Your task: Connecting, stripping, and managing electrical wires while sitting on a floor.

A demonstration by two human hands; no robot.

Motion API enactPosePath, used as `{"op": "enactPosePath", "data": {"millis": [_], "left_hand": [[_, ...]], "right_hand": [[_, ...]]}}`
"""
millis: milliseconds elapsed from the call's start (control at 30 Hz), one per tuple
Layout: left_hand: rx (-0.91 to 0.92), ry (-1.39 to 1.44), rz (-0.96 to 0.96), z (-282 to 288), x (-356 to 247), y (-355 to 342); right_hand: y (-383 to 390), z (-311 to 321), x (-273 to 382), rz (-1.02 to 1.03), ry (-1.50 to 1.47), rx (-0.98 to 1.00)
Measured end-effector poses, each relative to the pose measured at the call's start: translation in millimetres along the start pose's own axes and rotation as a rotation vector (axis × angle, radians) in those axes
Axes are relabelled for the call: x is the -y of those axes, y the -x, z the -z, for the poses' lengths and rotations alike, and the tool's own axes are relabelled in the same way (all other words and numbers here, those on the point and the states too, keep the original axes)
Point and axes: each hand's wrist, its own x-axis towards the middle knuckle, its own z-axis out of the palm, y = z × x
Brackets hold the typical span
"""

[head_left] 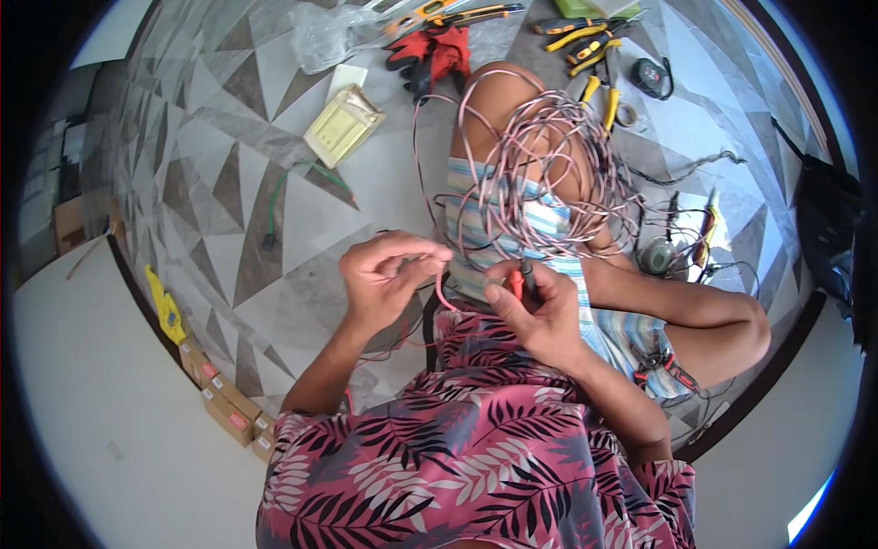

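Note:
My left hand [384, 279] is closed in a pinch on the end of a thin pink wire [443, 291], which curves down from the fingertips. Just to its right, my right hand [546, 320] grips a red test probe [517, 284] and a black test probe [528, 276] side by side. The probe tips are too small to make out. A big tangled coil of pink and dark wire [558, 165] rests over my raised knee and striped shorts [466, 206], beyond both hands. Thin red and black leads [402, 340] run beneath my left wrist.
Red-and-black gloves [430, 57], yellow-handled pliers [599, 96], a tape measure [651, 78] and a yellowish package [344, 125] lie on the patterned floor ahead. A green wire [277, 197] is at left, cardboard boxes [229, 409] lower left, and red-handled cutters [666, 364] by my right leg.

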Motion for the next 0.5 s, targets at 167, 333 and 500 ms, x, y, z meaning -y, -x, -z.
{"op": "enactPosePath", "data": {"millis": [167,333,500], "left_hand": [[-0.102,0.264,0.105,-10,10,2],[-0.137,0.461,0.186,-16,15,1],[-0.15,0.341,0.147,-37,11,1]], "right_hand": [[0,-1,-3,-0.02,-0.121,0.018],[0,-2,-5,0.09,0.024,0.06],[-2,-13,7,0.341,0.296,0.044]]}}
